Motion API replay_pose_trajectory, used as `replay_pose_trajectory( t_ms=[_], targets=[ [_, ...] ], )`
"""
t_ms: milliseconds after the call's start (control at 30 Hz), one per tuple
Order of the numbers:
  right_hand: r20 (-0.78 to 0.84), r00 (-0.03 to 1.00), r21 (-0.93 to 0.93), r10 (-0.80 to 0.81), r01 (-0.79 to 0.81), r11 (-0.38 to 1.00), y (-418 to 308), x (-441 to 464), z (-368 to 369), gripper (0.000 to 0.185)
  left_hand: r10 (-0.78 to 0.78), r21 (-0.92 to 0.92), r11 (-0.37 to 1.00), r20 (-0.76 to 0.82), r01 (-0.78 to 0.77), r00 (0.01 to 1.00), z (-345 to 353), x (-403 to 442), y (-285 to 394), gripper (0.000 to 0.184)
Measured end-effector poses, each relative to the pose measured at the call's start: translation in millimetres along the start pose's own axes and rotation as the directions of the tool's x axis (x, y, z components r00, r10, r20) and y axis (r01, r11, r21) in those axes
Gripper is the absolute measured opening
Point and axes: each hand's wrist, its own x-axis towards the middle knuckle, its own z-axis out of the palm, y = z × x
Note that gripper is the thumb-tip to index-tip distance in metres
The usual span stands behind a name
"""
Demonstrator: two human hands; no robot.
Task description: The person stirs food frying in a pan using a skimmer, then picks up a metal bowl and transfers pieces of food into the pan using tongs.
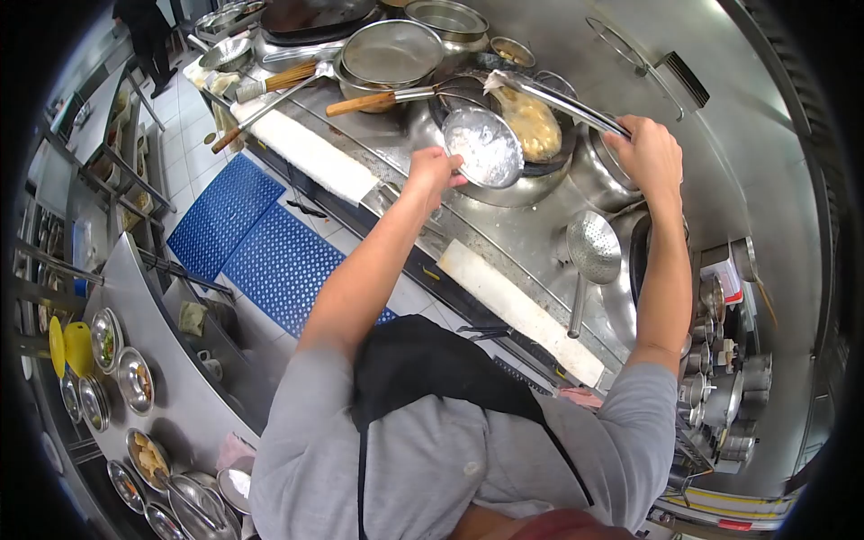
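My left hand (pixel 436 173) grips the rim of a metal bowl (pixel 484 148) with white powder and paste clinging inside. The bowl is tilted over the near edge of a wok (pixel 546 167). In my right hand (pixel 650 155) is a pair of metal tongs (pixel 569 108), reaching left across the wok. Something pale is at the tips of the tongs, too small to make out. Below them, a yellowish, bubbling mass (pixel 531 129) is in the wok. A wire strainer with a wooden handle (pixel 362 103) lies just left of the bowl.
A perforated ladle (pixel 593 248) rests on the steel stove top to the right. Further left are a round mesh strainer (pixel 392 51) and a bamboo brush (pixel 281 81). White cloths (pixel 306 153) line the front edge. Bowls of food stand on a counter (pixel 184 378) behind. Another person (pixel 147 40) stands far back.
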Motion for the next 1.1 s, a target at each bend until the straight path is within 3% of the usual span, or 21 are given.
replay_pose_trajectory(
  t_ms=[67, 100, 167, 200, 233, 333, 433, 600, 767, 867, 967, 1000, 1100],
  targets=[
    [-0.043, 0.999, -0.027, 0.013, -0.014, 1.0, 15, 19, 19, 0.031, -0.055, 0.046, 0.998, 0.048, 0.053, 0.997, -1, -2, -2, 0.004],
    [-0.063, 0.998, -0.039, 0.013, -0.016, 0.999, 20, 31, 32, 0.032, -0.049, 0.019, 0.999, 0.047, 0.049, 0.998, 0, -5, -3, 0.008],
    [0.015, 0.996, -0.077, 0.091, -0.089, 0.993, 21, 58, 61, 0.037, -0.037, -0.038, 0.999, 0.039, 0.039, 0.999, -3, -11, -5, 0.021],
    [0.062, 0.991, -0.089, 0.122, -0.117, 0.989, 21, 73, 82, 0.038, -0.045, -0.023, 0.999, 0.06, 0.047, 0.997, -8, -11, -7, 0.006],
    [0.108, 0.982, -0.104, 0.154, -0.143, 0.984, 20, 89, 105, 0.04, -0.029, -0.036, 0.999, 0.055, 0.031, 0.998, -10, -14, -7, 0.006],
    [0.235, 0.957, -0.019, 0.169, -0.169, 0.985, 22, 130, 176, 0.042, -0.001, -0.066, 0.998, 0.022, 0.002, 1.0, -16, -24, -3, 0.008],
    [0.187, 0.967, 0.038, 0.17, -0.18, 0.983, 16, 151, 195, 0.043, 0.01, -0.08, 0.997, -0.039, -0.013, 0.999, -32, -26, -4, 0.009],
    [-0.021, 0.999, 0.025, 0.042, -0.042, 0.999, -2, 133, 128, 0.045, 0.068, -0.106, 0.991, -0.124, -0.082, 0.99, -63, -17, 3, 0.007],
    [0.06, 0.973, 0.202, -0.223, 0.207, 0.957, -32, 57, 34, 0.038, 0.181, -0.044, 0.981, -0.16, -0.19, 0.971, -106, -5, 16, 0.013],
    [0.002, 0.913, 0.144, -0.407, 0.402, 0.904, -57, 15, 23, 0.033, 0.256, -0.031, 0.965, -0.124, -0.262, 0.959, -111, -9, 26, 0.017],
    [0.032, 0.875, 0.031, -0.482, 0.482, 0.876, -86, -13, 19, 0.026, 0.358, 0.027, 0.934, -0.06, -0.357, 0.932, -104, -19, 33, 0.018],
    [-0.031, 0.843, 0.017, -0.537, 0.538, 0.843, -90, -19, 23, 0.022, 0.397, 0.05, 0.917, -0.032, -0.395, 0.917, -102, -22, 34, 0.017],
    [-0.006, 0.878, -0.082, -0.479, 0.477, 0.875, -98, -27, 21, 0.033, 0.418, 0.116, 0.902, 0.006, -0.416, 0.908, -104, -25, 34, 0.014]
  ],
)
